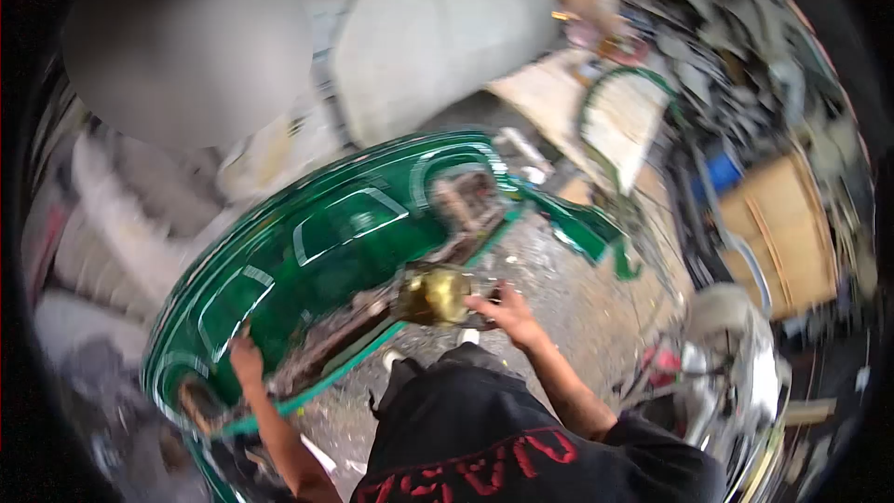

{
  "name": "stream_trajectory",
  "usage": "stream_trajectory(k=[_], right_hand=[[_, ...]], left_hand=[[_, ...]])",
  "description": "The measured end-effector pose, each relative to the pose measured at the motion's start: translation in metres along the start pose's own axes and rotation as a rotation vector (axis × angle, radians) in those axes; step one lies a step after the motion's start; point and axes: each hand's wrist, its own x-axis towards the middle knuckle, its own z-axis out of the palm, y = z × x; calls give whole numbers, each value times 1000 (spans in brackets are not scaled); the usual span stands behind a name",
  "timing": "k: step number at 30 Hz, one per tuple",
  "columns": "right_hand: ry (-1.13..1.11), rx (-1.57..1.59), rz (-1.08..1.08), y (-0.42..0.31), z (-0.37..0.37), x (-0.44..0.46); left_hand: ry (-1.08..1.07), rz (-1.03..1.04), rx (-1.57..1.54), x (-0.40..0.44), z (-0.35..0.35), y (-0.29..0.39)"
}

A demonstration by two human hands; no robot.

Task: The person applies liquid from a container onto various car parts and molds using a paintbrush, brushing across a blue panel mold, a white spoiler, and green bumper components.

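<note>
Above the middle of the green panel (358,214), between its rounded ends, a hand could pass over the glossy face. Right of its middle, by the near edge, the gold-coloured container (430,296) and the right hand (507,312) gripping it block the way; near its left end the left hand (246,361) takes up room. Beyond its far edge a large pale panel (438,42) bars reach. Off its right end juts a green strip (579,228), with passable floor (587,317) on the near side.
</note>
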Motion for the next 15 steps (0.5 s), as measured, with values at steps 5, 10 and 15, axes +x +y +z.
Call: stream_trajectory(k=[5, 10, 15], right_hand=[[68, 52, 32, -8, -4, -5], [133, -47, 109, 7, -16, 0], [91, 135, 80, -25, -16, -14]], left_hand=[[87, -133, -213, 44, 46, -22], [-53, 104, 51, 48, 76, -46], [-79, 171, 151, 34, 71, -64]])
